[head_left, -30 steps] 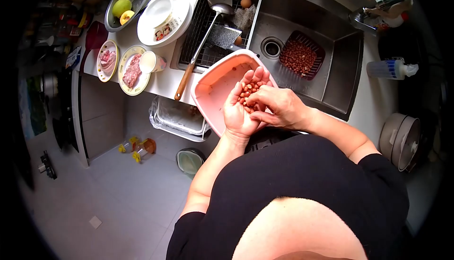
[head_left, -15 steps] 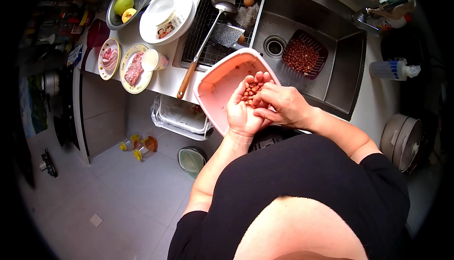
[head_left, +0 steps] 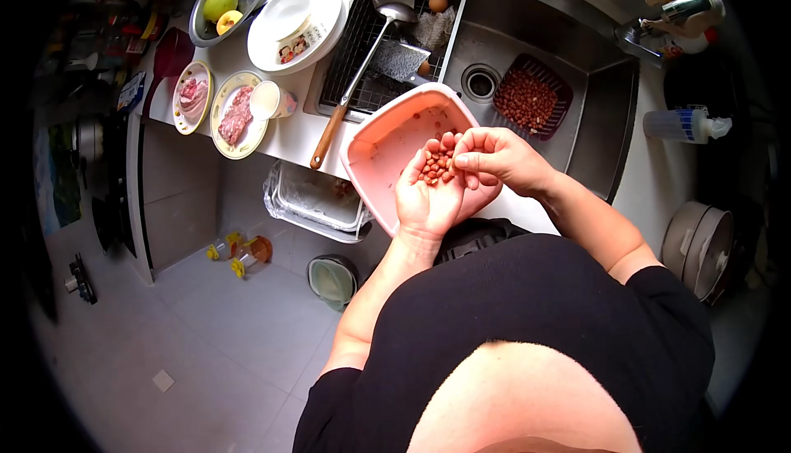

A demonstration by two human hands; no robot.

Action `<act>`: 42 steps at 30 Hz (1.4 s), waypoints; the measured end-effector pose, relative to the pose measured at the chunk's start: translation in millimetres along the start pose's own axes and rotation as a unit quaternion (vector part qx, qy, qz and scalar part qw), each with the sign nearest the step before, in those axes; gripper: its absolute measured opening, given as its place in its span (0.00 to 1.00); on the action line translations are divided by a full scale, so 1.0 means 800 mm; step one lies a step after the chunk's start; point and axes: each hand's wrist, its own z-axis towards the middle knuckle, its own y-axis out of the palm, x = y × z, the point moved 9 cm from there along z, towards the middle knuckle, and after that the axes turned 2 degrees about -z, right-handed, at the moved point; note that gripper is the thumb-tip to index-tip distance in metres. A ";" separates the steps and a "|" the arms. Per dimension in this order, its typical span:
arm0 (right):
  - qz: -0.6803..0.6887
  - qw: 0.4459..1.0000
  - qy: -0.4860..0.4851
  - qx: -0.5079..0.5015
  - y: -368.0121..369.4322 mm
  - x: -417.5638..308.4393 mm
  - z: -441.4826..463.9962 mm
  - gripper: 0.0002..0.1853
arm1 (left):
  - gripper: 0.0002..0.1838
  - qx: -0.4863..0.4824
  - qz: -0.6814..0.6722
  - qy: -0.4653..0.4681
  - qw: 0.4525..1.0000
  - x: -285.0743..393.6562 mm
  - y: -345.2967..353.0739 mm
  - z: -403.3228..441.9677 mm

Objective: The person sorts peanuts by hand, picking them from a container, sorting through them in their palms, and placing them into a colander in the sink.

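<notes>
A person's left hand (head_left: 430, 204), palm up and cupped, cradles a small heap of nuts (head_left: 434, 170) above a pink basin (head_left: 372, 154) at the kitchen sink (head_left: 579, 136). The right hand (head_left: 504, 162) meets it at the fingertips, thumb drawn in against a curled forefinger; whether a nut is caught between them cannot be told.

Picking through a handful like this seems best done with the left palm level and its edges raised, the heap spread thin so each nut shows, and the right fingertips lifting one at a time. Staying low over the basin should catch any that roll free.

The nuts are small, rounded and reddish-brown, some with paler patches, and catch the light in the palm. More nuts (head_left: 527, 100) fill much of a dark red slotted basket (head_left: 563, 105), set in the sink beside the drain (head_left: 479, 83).
</notes>
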 end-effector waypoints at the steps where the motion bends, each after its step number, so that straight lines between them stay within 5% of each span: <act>1: 0.036 0.999 0.011 -0.003 0.001 -0.001 0.000 0.07 | 0.13 0.005 0.002 0.001 1.000 0.001 0.000 -0.001; 8: 0.171 0.984 0.024 -0.036 0.011 0.010 0.005 0.05 | 0.13 -0.012 -0.003 0.009 1.000 0.014 0.008 -0.019; 16: 0.121 0.991 0.053 -0.036 0.057 0.014 0.018 0.11 | 0.12 -0.015 -0.033 0.080 0.996 0.075 0.015 -0.066; 23: -0.174 0.981 0.007 -0.083 0.149 0.019 0.076 0.06 | 0.11 -0.059 -0.052 0.239 0.968 0.185 0.017 -0.155; 28: -0.437 0.880 -0.127 -0.139 0.237 0.020 0.124 0.08 | 0.13 -0.082 -0.084 0.305 0.945 0.229 0.016 -0.210; 31: -0.574 0.765 -0.276 -0.095 0.268 0.006 0.138 0.13 | 0.18 -0.097 -0.071 0.342 0.932 0.243 0.018 -0.231; 38: -0.527 0.698 -0.436 -0.212 0.358 -0.012 0.076 0.09 | 0.24 -0.090 0.005 0.333 0.939 0.237 0.006 -0.218; 42: -0.634 0.625 -0.403 -0.212 0.365 0.024 0.088 0.08 | 0.23 -0.087 0.014 0.311 0.946 0.220 0.018 -0.200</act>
